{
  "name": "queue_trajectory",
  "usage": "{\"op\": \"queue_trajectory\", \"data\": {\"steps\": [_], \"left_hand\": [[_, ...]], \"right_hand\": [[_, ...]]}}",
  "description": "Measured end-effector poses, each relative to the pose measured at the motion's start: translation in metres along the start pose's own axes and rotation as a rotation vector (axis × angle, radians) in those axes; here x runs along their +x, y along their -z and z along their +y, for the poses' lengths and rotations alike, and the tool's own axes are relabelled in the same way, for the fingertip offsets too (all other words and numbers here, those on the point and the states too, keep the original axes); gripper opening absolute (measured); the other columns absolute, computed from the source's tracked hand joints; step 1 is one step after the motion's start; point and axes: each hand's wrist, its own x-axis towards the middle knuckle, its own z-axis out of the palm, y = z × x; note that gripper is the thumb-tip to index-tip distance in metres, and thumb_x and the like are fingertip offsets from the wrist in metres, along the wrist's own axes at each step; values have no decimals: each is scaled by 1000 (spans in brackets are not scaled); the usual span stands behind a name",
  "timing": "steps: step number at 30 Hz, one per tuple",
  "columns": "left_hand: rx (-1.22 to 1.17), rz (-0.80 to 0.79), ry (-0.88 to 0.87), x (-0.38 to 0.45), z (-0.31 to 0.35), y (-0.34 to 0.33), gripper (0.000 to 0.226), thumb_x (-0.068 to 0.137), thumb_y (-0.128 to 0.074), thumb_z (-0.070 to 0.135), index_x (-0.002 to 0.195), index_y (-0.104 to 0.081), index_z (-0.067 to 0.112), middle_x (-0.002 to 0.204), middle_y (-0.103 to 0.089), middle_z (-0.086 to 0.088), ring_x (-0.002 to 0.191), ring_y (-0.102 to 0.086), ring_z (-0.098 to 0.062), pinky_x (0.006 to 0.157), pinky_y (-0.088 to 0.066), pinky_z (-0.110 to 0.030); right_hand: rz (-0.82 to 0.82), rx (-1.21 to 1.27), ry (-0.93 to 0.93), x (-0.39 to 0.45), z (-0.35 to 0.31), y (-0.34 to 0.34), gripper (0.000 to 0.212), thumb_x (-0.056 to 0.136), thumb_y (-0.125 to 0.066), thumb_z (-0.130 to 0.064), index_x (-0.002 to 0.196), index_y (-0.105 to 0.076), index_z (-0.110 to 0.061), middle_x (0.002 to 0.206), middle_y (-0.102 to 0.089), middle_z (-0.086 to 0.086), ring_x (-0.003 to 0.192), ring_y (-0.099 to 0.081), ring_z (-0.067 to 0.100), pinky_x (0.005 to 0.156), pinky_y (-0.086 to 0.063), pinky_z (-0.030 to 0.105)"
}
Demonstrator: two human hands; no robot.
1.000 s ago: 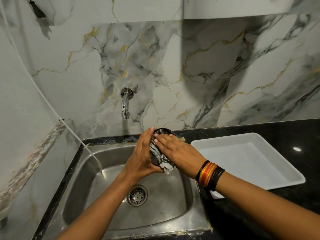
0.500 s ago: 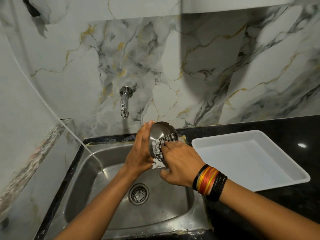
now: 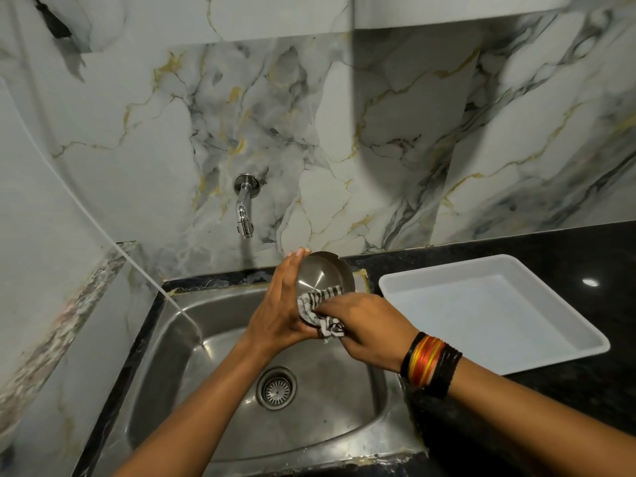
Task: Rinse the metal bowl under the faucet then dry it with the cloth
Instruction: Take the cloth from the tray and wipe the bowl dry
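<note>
Head view showed the metal bowl (image 3: pixel 321 273) held over the far part of the sink (image 3: pixel 220 442), tipped on edge, its brushed steel inside facing the camera. The left hand (image 3: pixel 280 311) cupped its left rim; the right hand (image 3: pixel 370 327) pressed a striped cloth (image 3: pixel 315 302) against its lower inside. The faucet (image 3: pixel 245 211) stood far left, apart. A white tray (image 3: pixel 447 280) lay right, on the black counter (image 3: pixel 585 390).
</note>
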Motion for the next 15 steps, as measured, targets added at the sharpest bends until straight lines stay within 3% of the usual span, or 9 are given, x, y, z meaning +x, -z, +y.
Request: {"op": "queue_trajectory", "data": {"steps": [3,6,9,12,15], "left_hand": [[-3,24,-15,1,2,-3,125,76,-88,48,164,-4,17,166,-27,-15,153,-34,-46,121,-37,-64],[-19,39,1,4,1,1,125,77,-89,40,166,-3,20,168,-27,-18,154,-34,-49,125,-34,-58],[-45,35,16,10,0,7,128,76,-88,48,167,-2,23,166,-31,-26,153,-36,-49,126,-35,-55],[-34,43,55,10,0,8,133,69,-92,48,165,-4,21,167,-30,-24,154,-34,-45,125,-34,-55],[16,57,28,11,-2,11,147,57,-104,36,163,-4,20,167,-26,-12,153,-33,-41,124,-34,-55]], "right_hand": [[94,375,-108,-2,-7,0,60,78,-60,-5,136,-66,-21,125,-75,0,111,-71,19,93,-57,37],[80,442,-70,3,-14,-4,73,81,-58,4,151,-52,-18,151,-57,3,140,-54,16,117,-43,33],[38,150,43,15,-9,-4,79,82,-63,9,156,-41,-7,163,-40,14,152,-36,26,127,-20,35],[56,-190,117,34,3,1,82,80,-72,3,155,-39,-1,162,-37,21,152,-35,35,126,-21,45],[52,-427,90,41,6,5,75,92,-68,-12,158,-35,-3,165,-32,19,153,-34,34,124,-27,52]]}}
